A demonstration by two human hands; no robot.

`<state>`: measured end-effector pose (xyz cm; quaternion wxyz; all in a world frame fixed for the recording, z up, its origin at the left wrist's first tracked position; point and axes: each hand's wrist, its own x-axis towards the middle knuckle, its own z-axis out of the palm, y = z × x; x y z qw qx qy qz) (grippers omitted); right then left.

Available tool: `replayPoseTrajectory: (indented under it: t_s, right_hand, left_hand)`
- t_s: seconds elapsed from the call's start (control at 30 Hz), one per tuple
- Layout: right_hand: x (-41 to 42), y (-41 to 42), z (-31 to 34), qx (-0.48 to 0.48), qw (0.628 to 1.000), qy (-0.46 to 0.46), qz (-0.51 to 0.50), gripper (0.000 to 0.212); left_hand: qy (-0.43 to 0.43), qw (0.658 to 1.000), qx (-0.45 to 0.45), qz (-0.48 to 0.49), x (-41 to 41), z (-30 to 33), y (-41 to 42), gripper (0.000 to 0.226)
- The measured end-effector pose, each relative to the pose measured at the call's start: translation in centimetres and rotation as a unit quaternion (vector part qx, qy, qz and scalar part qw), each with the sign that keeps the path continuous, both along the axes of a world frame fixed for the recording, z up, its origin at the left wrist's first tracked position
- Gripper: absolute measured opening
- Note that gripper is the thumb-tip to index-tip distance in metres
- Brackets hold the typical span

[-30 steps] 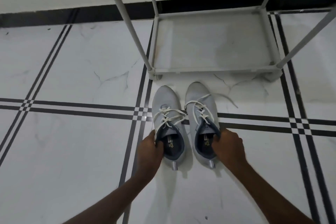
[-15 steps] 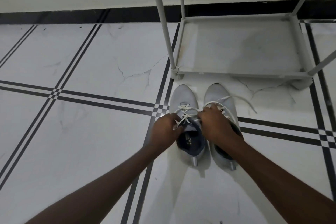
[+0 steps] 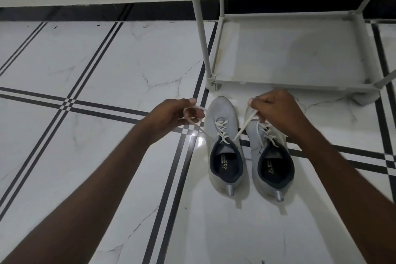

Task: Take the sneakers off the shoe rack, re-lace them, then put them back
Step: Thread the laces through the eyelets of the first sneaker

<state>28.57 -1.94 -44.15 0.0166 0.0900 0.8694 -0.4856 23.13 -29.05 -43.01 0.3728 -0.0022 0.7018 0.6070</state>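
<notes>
Two light grey sneakers with dark blue linings stand side by side on the floor, toes toward the shoe rack. The left sneaker has its white lace ends pulled out to both sides. My left hand grips one lace end to the left of that shoe. My right hand pinches the other lace end above and between the shoes, pulled taut. The right sneaker is partly covered by my right wrist; its laces stay threaded.
The grey rack's bottom shelf is bare, and its front-left post rises just beyond the shoes. The floor is white marble tile with dark stripe lines. A black skirting runs along the wall behind.
Both hands left the shoe collars, reached the left sneaker's laces, then drew apart with a lace end each, pulling the knot loose. The view shifted left, so the rack sits further right.
</notes>
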Motion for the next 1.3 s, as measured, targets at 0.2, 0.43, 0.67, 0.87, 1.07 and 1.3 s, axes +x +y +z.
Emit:
replayPoseTrajectory:
  t_s: [0.2, 0.43, 0.67, 0.87, 1.07, 1.3]
  right_hand:
    - [1.0, -1.2, -3.1, 0.245, 0.950, -0.150, 0.119, 0.018]
    - [2.4, -5.2, -7.1, 0.260, 0.944, -0.135, 0.152, 0.022]
    - [3.5, -6.9, -8.0, 0.220, 0.963, -0.124, 0.094, 0.013]
    - [3.3, -7.1, -7.9, 0.114, 0.958, -0.177, 0.194, 0.019]
    - [2.2, -4.8, -6.2, 0.069, 0.947, -0.216, 0.227, 0.030]
    - [2.0, -4.5, -7.2, 0.176, 0.907, -0.265, 0.276, 0.026]
  left_hand:
    - [0.184, 0.899, -0.397, 0.009, -0.5, -2.9, 0.3, 0.031]
    - [0.266, 0.867, -0.391, -0.155, 5.1, -7.5, 5.1, 0.042]
    - [0.247, 0.890, -0.368, -0.106, 5.3, -7.9, 3.1, 0.021]
    - [0.239, 0.897, -0.328, -0.177, 4.3, -6.9, -0.5, 0.010]
    - [0.229, 0.904, -0.334, -0.136, 4.7, -7.5, -2.3, 0.005]
    - [0.242, 0.860, -0.414, -0.174, 6.7, -10.2, -2.8, 0.005]
